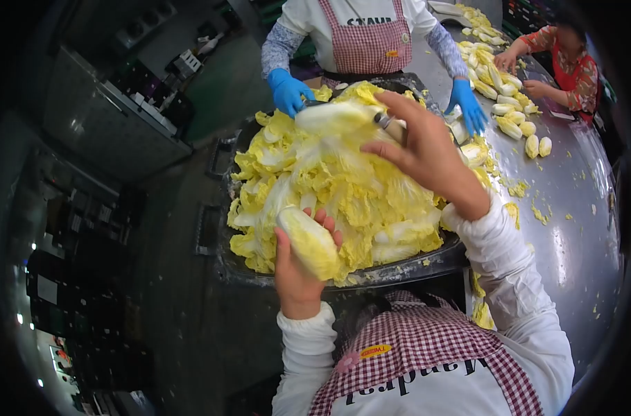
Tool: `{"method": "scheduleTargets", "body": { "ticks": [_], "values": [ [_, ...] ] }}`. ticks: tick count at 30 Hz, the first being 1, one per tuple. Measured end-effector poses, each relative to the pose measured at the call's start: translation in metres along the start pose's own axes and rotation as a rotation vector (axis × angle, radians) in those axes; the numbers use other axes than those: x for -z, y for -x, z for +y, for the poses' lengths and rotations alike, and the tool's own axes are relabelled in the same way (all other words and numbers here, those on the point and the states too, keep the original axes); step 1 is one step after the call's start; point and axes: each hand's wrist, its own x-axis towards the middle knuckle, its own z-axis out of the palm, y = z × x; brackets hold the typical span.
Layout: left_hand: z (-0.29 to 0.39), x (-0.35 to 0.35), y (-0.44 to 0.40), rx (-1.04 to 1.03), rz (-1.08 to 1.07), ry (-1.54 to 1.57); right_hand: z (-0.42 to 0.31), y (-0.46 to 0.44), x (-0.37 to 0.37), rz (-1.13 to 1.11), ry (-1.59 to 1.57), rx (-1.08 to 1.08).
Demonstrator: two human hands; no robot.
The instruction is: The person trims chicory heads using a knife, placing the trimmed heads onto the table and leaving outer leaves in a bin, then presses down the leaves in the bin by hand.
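Note:
My left hand (303, 267) is wrapped around a trimmed napa cabbage (308, 241), pale at its upper end and yellow lower down. Higher up, my right hand (426, 142) holds a knife (394, 129) by its handle, between thumb and fingers; I cannot make out the blade. A blurred white cabbage leaf (336, 119) is just left of the knife. Below both hands, a heap of loose yellow-white cabbage leaves (357, 187) fills a large black tub (371, 279).
Across the tub stands a co-worker in blue gloves (471, 107). On the right, a metal table (572, 201) bears several trimmed cabbages (507, 127) and leaf scraps. Another person (568, 76) works at its far side. A dark crate (208, 232) adjoins the tub's left.

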Motion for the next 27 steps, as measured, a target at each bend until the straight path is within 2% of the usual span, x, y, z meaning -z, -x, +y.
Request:
{"method": "scheduleTargets", "body": {
  "ticks": [1,3,5,7,9,11,12,13,15,17,19,20,21,23,27],
  "values": [
    [-0.002,-0.004,0.001,-0.038,0.016,-0.032,-0.009,0.008,0.001,-0.062,-0.065,-0.12],
    [-0.003,-0.017,0.001,-0.08,0.02,-0.1,-0.02,0.031,-0.011,-0.04,-0.165,-0.054],
    [-0.007,-0.022,0.004,-0.12,0.046,-0.161,-0.048,0.053,-0.003,-0.416,-0.611,-0.419],
    [-0.011,-0.026,0.002,-0.179,0.097,-0.295,-0.062,0.066,-0.009,-0.458,-0.634,-0.344],
    [-0.015,-0.03,0.001,-0.15,0.011,-0.345,-0.057,0.079,-0.023,-0.359,-0.664,-0.302],
    [-0.022,-0.032,-0.003,-0.22,-0.012,-0.537,-0.052,0.083,-0.021,-0.354,-0.615,-0.389],
    [-0.024,-0.031,-0.001,-0.239,-0.018,-0.54,-0.051,0.083,-0.021,-0.377,-0.671,-0.506],
    [-0.026,-0.026,0.0,-0.233,-0.023,-0.536,-0.053,0.081,-0.015,-0.373,-0.663,-0.509],
    [-0.026,-0.013,-0.001,-0.175,-0.16,-0.353,-0.06,0.071,0.0,-0.54,-1.006,-1.003],
    [-0.03,-0.017,-0.002,-0.195,-0.148,-0.341,-0.057,0.077,-0.003,-0.547,-1.04,-0.976],
    [-0.031,-0.016,-0.002,-0.276,0.068,-0.497,-0.056,0.079,-0.006,-0.573,-0.824,-0.775],
    [-0.033,-0.017,-0.002,-0.336,0.097,-0.578,-0.049,0.089,-0.015,-0.532,-0.783,-0.653],
    [-0.035,-0.017,-0.002,-0.337,0.097,-0.578,-0.048,0.095,-0.021,-0.533,-0.783,-0.652],
    [-0.04,-0.015,0.0,-0.44,0.167,-0.692,-0.048,0.104,-0.026,-0.488,-0.674,-0.507],
    [-0.043,-0.006,-0.002,-0.517,0.1,-0.733,-0.05,0.099,-0.018,-0.475,-0.634,-0.598]
  ]
}}
